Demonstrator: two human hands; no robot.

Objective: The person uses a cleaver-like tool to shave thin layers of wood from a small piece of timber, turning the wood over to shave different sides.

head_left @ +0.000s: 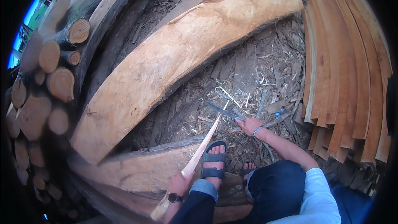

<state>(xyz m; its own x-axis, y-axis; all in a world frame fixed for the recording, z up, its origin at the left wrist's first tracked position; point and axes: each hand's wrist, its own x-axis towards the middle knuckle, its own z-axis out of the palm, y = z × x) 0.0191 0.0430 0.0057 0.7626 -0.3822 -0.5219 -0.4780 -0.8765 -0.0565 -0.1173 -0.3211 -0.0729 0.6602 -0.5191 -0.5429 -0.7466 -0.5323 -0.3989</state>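
Note:
My left hand (180, 183), with a dark watch at its wrist, is closed around a long pale wooden stick (201, 151). This stick runs from the lower edge up to a thin, pointed far end. In my right hand (250, 127), which wears a bracelet, is a large knife (222, 110) gripped by its handle. Its dark blade points left and crosses the stick close to the pointed end; whether they touch I cannot tell. My sandalled left foot (214, 159) rests beside the stick on a flat-sawn log (145, 170).
A big curved slab of timber (186, 54) spans the middle. Cut logs (61, 84) are stacked on the left, and long planks (346, 58) stand on the right. Bark, wood shavings (228, 93) and a small blue scrap (280, 111) litter the ground.

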